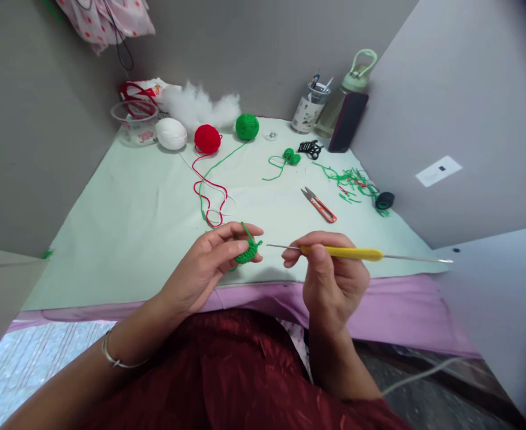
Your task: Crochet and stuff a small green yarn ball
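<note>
I pinch a small green crocheted piece (246, 254) in my left grip (213, 254), close to the near edge of the counter (123, 209), while my right grip (332, 278), at 3 o'clock from it, is closed around a yellow-handled hook (347, 253). The hook's thin tip points to 9 o'clock, just beside the piece with a narrow gap between; its other end reaches toward 3 o'clock, near the right wall (477, 113). At 6 o'clock the counter's edge runs just below the work, purple cloth (392, 307) hanging from it. The widest stretch of surface opens toward 10 o'clock, as far as the left wall (30, 137). Toward 2 o'clock, red-handled snips (320, 206) and scattered green clippings (352, 179) narrow the room; at 12 stands a green yarn ball (247, 127), with a red ball (208, 139) and a white ball (171, 134) at 11.

My fingers and thumb cover part of the piece, and the green strand slips from sight behind my left grip. At 1 o'clock a dark phone (348, 122) hides part of a bottle (332, 113). Dotted cloth (110, 24) at 11 is cut off by the top border. A round black object (384, 200) near the right wall is hard to identify.
</note>
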### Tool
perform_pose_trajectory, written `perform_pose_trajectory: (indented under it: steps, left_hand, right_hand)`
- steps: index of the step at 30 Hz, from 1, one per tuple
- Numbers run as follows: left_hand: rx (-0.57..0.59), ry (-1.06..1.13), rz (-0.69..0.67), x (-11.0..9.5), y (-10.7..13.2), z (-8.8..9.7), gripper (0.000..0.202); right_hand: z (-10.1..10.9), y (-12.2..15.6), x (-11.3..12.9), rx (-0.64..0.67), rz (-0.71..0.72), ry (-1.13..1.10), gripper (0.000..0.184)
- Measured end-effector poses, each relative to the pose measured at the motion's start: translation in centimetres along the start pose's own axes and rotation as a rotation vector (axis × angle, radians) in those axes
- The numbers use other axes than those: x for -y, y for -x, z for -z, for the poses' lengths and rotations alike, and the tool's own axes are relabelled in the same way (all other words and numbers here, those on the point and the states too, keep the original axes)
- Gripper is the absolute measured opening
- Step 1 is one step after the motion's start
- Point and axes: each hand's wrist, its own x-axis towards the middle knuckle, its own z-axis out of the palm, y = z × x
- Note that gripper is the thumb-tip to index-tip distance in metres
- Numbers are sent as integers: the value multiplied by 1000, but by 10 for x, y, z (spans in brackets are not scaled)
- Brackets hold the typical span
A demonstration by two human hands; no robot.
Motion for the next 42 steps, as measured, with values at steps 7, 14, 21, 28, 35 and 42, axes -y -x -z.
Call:
perform_pose_trajectory:
  steps: [7,14,21,28,35,42]
  left_hand:
    - [18,45,30,1,1,0,14]
    - [28,56,29,0,0,-2,12]
    - [54,67,33,-2,2,-5,9]
    - [103,63,28,0,3,-3,9]
    - [87,66,-30,1,2,-7,29]
    - [87,4,-101,2,2,-5,75]
  right_hand:
    - [-2,4,0,18,-46,-59,13]
    - [-5,4,-2,6,-42,-94,13]
    - [-4,5,-2,28,-52,-31,13]
    - [-5,8,-4,81,-71,-74,13]
    - [-13,10,-11,152,-51,-99,17]
    - [-17,10,-22,100,-223,-339,14]
